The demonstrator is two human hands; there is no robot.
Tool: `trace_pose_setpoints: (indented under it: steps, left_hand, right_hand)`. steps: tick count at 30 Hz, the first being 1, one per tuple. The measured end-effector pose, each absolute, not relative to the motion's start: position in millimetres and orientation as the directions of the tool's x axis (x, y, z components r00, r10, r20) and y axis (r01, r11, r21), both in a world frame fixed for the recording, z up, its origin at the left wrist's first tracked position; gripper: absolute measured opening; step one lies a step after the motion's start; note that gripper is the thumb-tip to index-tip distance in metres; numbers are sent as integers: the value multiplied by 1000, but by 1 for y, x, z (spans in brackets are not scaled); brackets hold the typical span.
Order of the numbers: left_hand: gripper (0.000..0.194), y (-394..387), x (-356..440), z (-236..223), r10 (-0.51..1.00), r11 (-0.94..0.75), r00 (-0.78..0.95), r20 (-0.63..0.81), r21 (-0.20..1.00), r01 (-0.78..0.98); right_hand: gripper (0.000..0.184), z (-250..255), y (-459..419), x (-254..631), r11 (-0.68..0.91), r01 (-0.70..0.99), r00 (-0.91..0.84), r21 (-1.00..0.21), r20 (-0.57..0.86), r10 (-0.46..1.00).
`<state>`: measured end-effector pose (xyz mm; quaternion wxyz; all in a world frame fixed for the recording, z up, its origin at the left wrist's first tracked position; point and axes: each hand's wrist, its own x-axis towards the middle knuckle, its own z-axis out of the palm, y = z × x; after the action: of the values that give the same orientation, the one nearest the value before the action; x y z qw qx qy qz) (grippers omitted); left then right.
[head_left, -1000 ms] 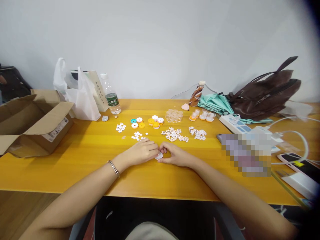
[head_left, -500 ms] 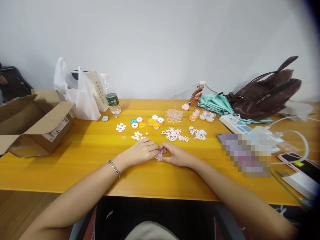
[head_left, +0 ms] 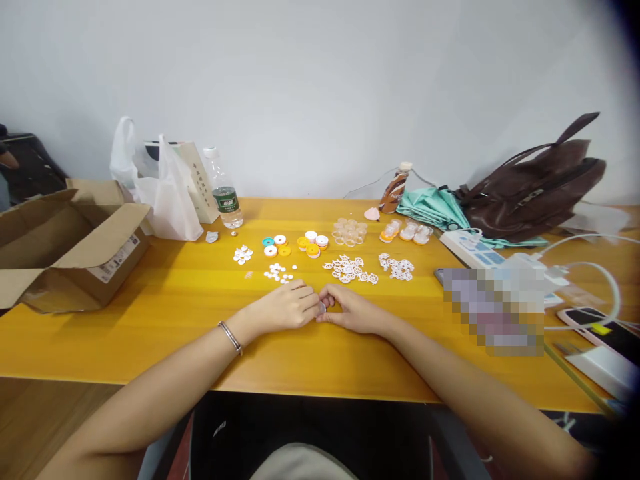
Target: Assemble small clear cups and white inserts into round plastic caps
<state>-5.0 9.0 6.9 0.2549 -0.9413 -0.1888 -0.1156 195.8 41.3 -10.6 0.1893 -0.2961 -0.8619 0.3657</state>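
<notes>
My left hand (head_left: 289,305) and my right hand (head_left: 353,309) meet low over the table, fingers closed around a small clear plastic piece (head_left: 323,309). Most of that piece is hidden behind my fingers. Just beyond lie small white discs (head_left: 277,272), white openwork plastic wheels (head_left: 349,268) and a second heap of white openwork parts (head_left: 397,267). Further back are orange, white and teal round caps (head_left: 284,251), clear plastic cups (head_left: 349,232) and pieces joining clear cups to orange bases (head_left: 409,231). White round parts with stems (head_left: 243,255) lie to the left.
At left stand an open cardboard box (head_left: 85,253), a white plastic bag (head_left: 167,200) and a water bottle (head_left: 226,193). A brown drink bottle (head_left: 395,188), teal cloth (head_left: 433,208), brown leather bag (head_left: 530,190), power strip (head_left: 473,248) and cables occupy the right side.
My left fingers have closed further over the clear piece, so less of it shows. The right hand has hardly moved, and the parts on the table lie as before.
</notes>
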Motion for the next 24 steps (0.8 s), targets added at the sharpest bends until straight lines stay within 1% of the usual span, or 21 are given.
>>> trace_pose_setpoints:
  steps: [7,15,17,20,22,24]
  left_hand:
    - [20,10,-6,6,304,-797,902,306,-437,417]
    - [22,13,-7,1,349,-813,877,330,-359,458]
    - [24,15,-6,-2,376,-814,856,354,-316,488]
    - [25,16,-5,-6,439,-814,810,388,-210,542]
    - [24,16,-5,-6,474,-814,792,385,-151,561]
    - [24,17,-6,-4,499,-809,783,372,-123,574]
  right_hand:
    - [22,-8,41,195,541,376,-751,-752,95,653]
    - [24,-11,43,196,557,380,-759,-739,95,644]
    - [24,-13,44,196,567,382,-762,-730,98,640]
    - [24,-14,45,197,582,385,-767,-717,103,634]
    - [24,-14,45,197,587,388,-768,-710,103,632]
    - [24,-13,45,197,585,389,-770,-712,99,631]
